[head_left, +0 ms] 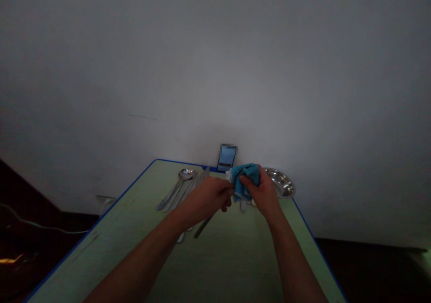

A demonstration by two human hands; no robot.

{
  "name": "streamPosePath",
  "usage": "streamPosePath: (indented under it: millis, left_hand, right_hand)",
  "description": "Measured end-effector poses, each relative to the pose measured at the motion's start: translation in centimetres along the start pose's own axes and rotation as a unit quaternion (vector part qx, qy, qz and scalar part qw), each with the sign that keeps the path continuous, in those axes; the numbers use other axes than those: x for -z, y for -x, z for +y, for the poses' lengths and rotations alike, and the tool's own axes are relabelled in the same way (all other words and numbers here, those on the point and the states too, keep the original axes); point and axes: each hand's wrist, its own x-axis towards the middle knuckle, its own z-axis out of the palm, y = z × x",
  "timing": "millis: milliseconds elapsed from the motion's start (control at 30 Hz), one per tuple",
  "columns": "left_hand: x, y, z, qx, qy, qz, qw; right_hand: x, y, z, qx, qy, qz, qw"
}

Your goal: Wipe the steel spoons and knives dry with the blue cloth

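Note:
My right hand (264, 193) is closed around a bunched blue cloth (247, 179), thumb pressed on its front. A thin dark edge shows in the cloth's folds; what it belongs to is hidden. Close against the cloth's left side, my left hand (213, 193) has its fingers pinched together, and what they hold is hidden. From below that hand a metal handle (202, 228) sticks out; I cannot tell whether it is held or lying on the table. Left of my hands, several metal spoons (186, 173) and other cutlery lie side by side, partly covered by my left arm.
A shiny steel dish (281, 184) stands at the right back edge, partly behind my right hand. A phone (226, 158) leans upright against the wall (215, 69). The pale green table (235, 267) has a blue rim. A white cable (43, 226) hangs at left.

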Motion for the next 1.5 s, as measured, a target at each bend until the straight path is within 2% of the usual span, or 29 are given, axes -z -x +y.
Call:
streamPosePath:
  millis: [133,633,767,867,967,1033,1133,1300,1400,1500]
  left_hand:
    - [0.2,0.2,0.0,0.006,-0.004,-0.006,1.000]
    - [1.0,0.5,-0.2,0.032,-0.010,-0.034,0.999]
    - [1.1,0.3,-0.5,0.028,0.028,-0.025,0.999]
    - [1.2,0.1,-0.7,0.028,0.103,-0.006,0.994]
    - [1.1,-0.1,-0.9,0.039,0.206,0.009,0.978]
    - [1.1,-0.1,-1.1,0.047,0.277,0.007,0.960]
    - [1.3,-0.1,-1.1,0.052,0.316,0.019,0.947]
    - [1.8,-0.1,-1.1,0.036,0.241,0.062,0.968]
    - [1.7,-0.2,-1.1,0.014,0.238,0.053,0.970]
    - [1.5,-0.3,-1.0,0.013,0.282,0.061,0.957]
  right_hand:
    - [0.3,-0.1,0.2,0.008,0.005,-0.022,1.000]
    - [1.7,-0.2,0.7,0.105,0.089,-0.073,0.988]
    - [1.5,-0.2,0.6,0.094,0.093,-0.027,0.991]
    - [1.3,-0.1,0.3,0.048,0.053,0.035,0.997]
    - [1.3,-0.2,0.2,-0.003,0.004,0.087,0.996]
    - [1.3,-0.2,0.1,-0.031,-0.026,0.098,0.994]
    - [1.2,-0.2,0.1,-0.073,-0.088,0.074,0.991]
    - [0.7,0.2,0.2,-0.109,-0.150,0.034,0.982]
    - [0.2,0.5,0.1,-0.112,-0.164,-0.020,0.980]
    - [-0.5,0.7,0.0,-0.116,-0.176,-0.075,0.975]
